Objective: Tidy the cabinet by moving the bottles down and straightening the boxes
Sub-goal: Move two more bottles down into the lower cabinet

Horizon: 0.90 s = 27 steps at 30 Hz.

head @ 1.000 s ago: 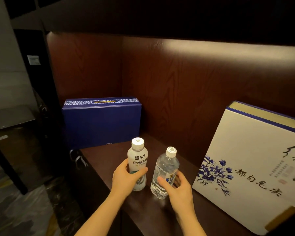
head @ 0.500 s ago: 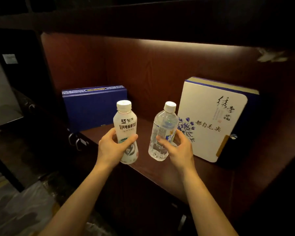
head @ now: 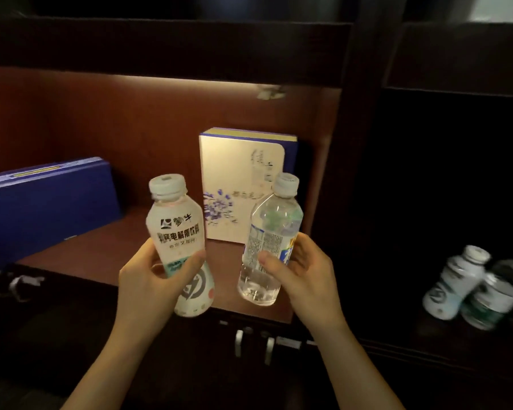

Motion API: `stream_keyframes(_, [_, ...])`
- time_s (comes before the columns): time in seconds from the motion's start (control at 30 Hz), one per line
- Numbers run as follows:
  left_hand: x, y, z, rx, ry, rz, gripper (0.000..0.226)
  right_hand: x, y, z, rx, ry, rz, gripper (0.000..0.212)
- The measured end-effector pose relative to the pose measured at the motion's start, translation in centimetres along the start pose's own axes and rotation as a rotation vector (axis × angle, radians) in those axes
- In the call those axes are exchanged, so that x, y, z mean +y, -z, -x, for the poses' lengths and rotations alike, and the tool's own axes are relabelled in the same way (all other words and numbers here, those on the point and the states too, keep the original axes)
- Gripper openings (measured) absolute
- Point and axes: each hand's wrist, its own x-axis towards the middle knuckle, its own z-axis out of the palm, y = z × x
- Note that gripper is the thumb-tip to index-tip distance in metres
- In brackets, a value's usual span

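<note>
While clamped around one bottle apiece, left hand (head: 148,279) on the white drink bottle (head: 180,247), right hand (head: 302,272) on the clear water bottle (head: 268,244), both lifted clear of the lit shelf (head: 125,250). Probably midway: carried, not yet set down. Two other bottles (head: 474,288) already low at right. Blue box (head: 42,208) and cream box (head: 237,184) apparently still awaiting straightening.

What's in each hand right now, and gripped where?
Left hand: white drink bottle, gripped around its lower body. Right hand: clear water bottle, gripped around its lower-middle body. Both caps are free.
</note>
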Motion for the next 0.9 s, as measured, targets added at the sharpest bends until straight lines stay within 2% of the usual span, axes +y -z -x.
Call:
stream_keyframes(0.2, [0.6, -7.6, 2.8, -0.149, -0.009, 0.101, 0.034, 0.9, 8.3, 4.1, 0.15, -0.049, 0.134, 0.045])
stream_keyframes(0.53, [1.5, -21.3, 6.9, -0.386, 0.063, 0.198, 0.047, 4.5, 21.5, 7.8, 0.353, -0.17, 0.246, 0.062])
stream_keyframes(0.73, [1.6, -28.4, 8.3, -0.459, 0.065, 0.171, 0.048, 6.5, 26.8, 8.2, 0.418, -0.191, 0.275, 0.05])
stream_keyframes(0.9, [-0.3, -33.0, 8.3, -0.453, 0.103, 0.146, 0.053, 9.2, 29.4, 7.5, 0.421, -0.229, 0.255, 0.059])
